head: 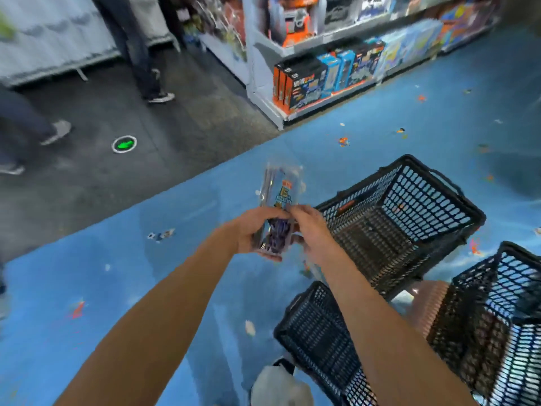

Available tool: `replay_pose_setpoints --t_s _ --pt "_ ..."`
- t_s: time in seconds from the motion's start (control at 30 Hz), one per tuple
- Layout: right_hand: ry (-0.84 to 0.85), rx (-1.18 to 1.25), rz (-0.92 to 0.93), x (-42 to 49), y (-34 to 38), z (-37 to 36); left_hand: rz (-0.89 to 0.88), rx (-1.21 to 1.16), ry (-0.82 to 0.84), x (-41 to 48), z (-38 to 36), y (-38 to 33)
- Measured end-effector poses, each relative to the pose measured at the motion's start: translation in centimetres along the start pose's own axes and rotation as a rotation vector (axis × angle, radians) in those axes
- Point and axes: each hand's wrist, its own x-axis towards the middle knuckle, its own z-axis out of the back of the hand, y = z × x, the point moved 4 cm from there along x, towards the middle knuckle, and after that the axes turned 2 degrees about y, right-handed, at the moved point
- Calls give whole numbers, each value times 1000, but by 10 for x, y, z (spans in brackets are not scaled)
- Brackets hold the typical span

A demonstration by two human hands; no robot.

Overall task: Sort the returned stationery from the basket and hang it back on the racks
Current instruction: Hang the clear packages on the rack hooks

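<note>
I hold a clear plastic stationery pack point(281, 189) upright in front of me, over the blue floor. It has a printed card with "15" on it and dark purple items in its lower part. My left hand point(252, 231) grips the pack's lower left side. My right hand point(311, 230) pinches its right edge near the middle. A black mesh basket point(415, 206) stands just right of my hands, tilted, and looks to hold nothing. Two more black baskets point(316, 332) point(503, 312) sit nearer to me, below and at the right.
A white shelf unit point(263, 92) with boxed toys runs along the far right. Legs and shoes of other people point(146, 68) stand on the dark floor at the left, near a green floor marker point(124, 144). My grey shoe point(278, 385) shows at the bottom.
</note>
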Motion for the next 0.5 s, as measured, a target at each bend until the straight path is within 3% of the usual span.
replay_pose_setpoints --t_s 0.2,0.5 --pt "282 -151 51 -44 -21 -150 -109 -232 -269 -132 93 78" --pt "798 -364 48 -227 -145 -374 -217 -586 -662 -363 150 306"
